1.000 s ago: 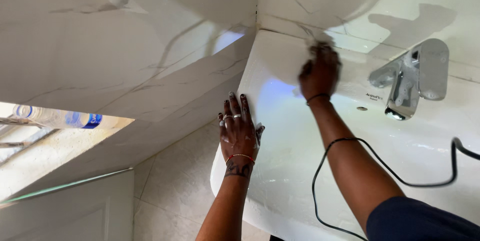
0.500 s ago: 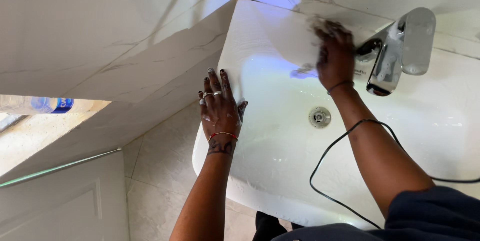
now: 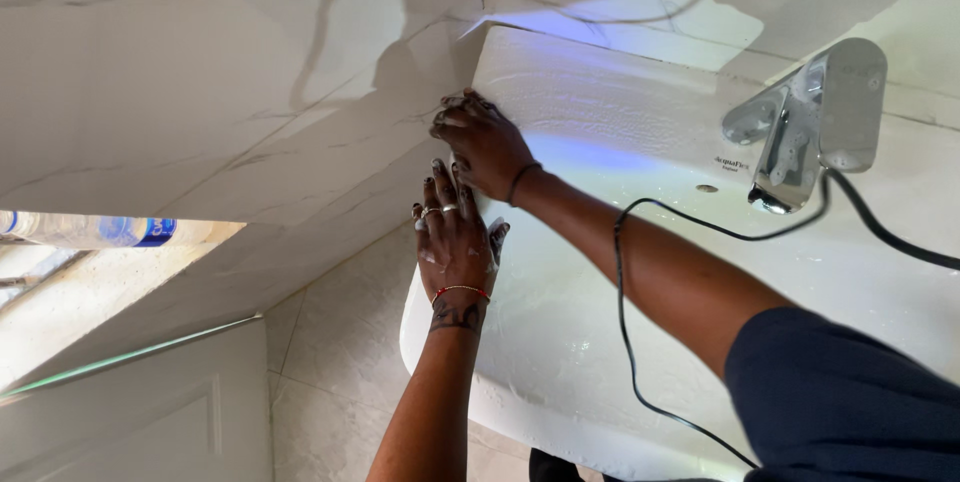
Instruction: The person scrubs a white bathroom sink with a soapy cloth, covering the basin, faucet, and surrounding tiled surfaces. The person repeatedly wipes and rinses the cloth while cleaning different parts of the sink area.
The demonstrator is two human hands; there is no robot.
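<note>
Left hand [image 3: 455, 242] lies flat, fingers spread, on the washbasin [image 3: 600, 132] left rim; right hand [image 3: 485, 142], fingers curled, presses that rim just beyond.

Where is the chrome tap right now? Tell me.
In the head view, the chrome tap stands upper right on the white basin's back ledge, against the marble wall.

glossy white ceramic sink [image 3: 600, 322], shiny chrome metal tap [image 3: 810, 122], polished marble-look tiles [image 3: 200, 72].
</note>
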